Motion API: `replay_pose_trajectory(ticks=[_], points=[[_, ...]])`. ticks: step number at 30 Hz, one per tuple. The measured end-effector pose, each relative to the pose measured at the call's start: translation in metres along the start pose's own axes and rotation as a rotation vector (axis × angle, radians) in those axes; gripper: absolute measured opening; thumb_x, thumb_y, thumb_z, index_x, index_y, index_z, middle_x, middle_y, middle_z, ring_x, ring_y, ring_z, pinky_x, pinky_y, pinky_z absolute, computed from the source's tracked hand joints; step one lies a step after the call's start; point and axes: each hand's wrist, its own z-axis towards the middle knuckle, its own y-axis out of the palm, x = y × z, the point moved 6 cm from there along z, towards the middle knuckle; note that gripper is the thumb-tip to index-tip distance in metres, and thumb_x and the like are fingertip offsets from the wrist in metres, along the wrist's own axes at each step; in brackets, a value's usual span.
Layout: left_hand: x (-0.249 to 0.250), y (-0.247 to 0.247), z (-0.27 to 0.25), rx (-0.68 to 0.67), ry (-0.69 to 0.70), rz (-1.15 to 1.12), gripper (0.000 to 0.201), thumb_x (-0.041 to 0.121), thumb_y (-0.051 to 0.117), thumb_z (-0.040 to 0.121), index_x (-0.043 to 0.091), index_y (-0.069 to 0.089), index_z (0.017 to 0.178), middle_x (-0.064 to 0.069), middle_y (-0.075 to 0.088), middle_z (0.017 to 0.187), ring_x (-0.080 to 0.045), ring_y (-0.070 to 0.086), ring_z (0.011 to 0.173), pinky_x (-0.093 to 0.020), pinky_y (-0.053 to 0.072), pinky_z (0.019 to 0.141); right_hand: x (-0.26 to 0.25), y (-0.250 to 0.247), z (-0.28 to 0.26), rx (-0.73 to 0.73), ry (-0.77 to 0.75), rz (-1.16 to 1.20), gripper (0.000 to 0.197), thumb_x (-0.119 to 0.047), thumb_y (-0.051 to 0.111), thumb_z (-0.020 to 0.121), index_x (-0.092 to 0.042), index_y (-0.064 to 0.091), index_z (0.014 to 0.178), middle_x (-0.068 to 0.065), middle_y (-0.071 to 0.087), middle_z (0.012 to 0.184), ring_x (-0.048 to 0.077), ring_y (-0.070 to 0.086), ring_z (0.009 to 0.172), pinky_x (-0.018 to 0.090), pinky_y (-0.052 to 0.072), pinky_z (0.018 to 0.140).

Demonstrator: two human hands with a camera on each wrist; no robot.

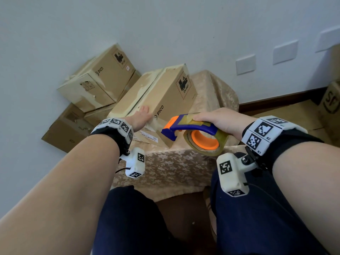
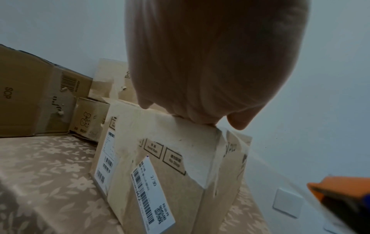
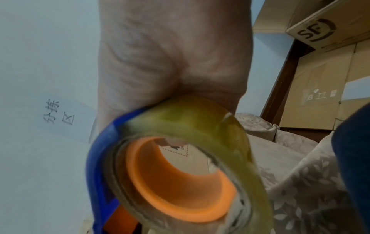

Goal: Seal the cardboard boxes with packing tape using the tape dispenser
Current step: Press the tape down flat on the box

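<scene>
A brown PICO cardboard box (image 1: pixel 165 100) lies on the cloth-covered table (image 1: pixel 174 168), its top seam covered with yellowish tape. My left hand (image 1: pixel 142 115) rests flat on the box's near top edge; in the left wrist view the palm (image 2: pixel 210 79) presses the box corner (image 2: pixel 180 158). My right hand (image 1: pixel 220 122) grips the blue and orange tape dispenser (image 1: pixel 185 127), held in the air just right of the box's near end. Its clear tape roll (image 1: pixel 206 141) on an orange core fills the right wrist view (image 3: pixel 176 178). The right hand's fingers are mostly hidden.
More cardboard boxes are stacked at the back left against the wall (image 1: pixel 97 78), with a flattened one lower (image 1: pixel 68 129). An SF box (image 1: pixel 331 102) stands at the far right. My knees in dark trousers (image 1: pixel 257 208) sit at the table's front edge.
</scene>
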Motion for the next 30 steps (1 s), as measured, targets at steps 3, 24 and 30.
replay_pose_trajectory(ticks=[3,24,30], points=[[-0.002,0.003,0.003,-0.010,-0.011,-0.022,0.046,0.016,0.022,0.103,-0.007,0.018,0.143,-0.025,0.018,0.150,-0.037,0.028,0.135,-0.044,0.025,0.111,-0.003,0.006,0.005,0.008,0.004,-0.080,0.036,-0.049,0.061,0.086,-0.014,0.066,0.078,0.008,0.066,0.076,0.023,0.058,0.075,0.031,0.043,0.075],[0.004,-0.015,0.010,0.220,0.084,0.308,0.036,0.041,0.053,0.089,0.014,0.044,0.110,0.000,0.050,0.072,-0.021,0.051,0.073,-0.033,0.038,0.061,-0.014,0.043,0.050,0.040,0.080,-0.260,0.040,-0.054,0.060,0.084,-0.017,0.055,0.071,0.005,0.058,0.074,0.022,0.053,0.070,0.030,0.038,0.064],[0.001,-0.015,0.014,0.243,0.106,0.301,0.032,0.042,0.055,0.088,0.015,0.044,0.103,0.001,0.048,0.070,-0.018,0.047,0.067,-0.030,0.035,0.055,-0.025,0.045,0.056,0.030,0.075,-0.219,0.031,-0.048,0.059,0.086,-0.017,0.059,0.083,0.009,0.061,0.085,0.025,0.056,0.081,0.034,0.046,0.079]])
